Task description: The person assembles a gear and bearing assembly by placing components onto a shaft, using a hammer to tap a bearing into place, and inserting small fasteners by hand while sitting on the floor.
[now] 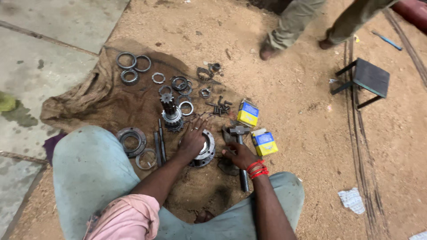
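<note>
I sit on sandy ground over a dirty sack cloth (89, 95) strewn with metal parts. My left hand (192, 140) rests on top of a round metal hub housing (205, 151), fingers spread over it. My right hand (240, 154), with red threads at the wrist, lies on a hammer (240, 133) whose handle runs toward me. A splined gear shaft (171, 113) stands upright just beyond my left hand.
Bearing rings (132, 62), a flange ring (131, 140), washers and several bolts (219, 106) lie on the cloth. Two yellow-and-blue boxes (257, 129) sit right of the hammer. Another person's legs (307, 26) stand at the top. A small dark stool (367, 78) stands at right.
</note>
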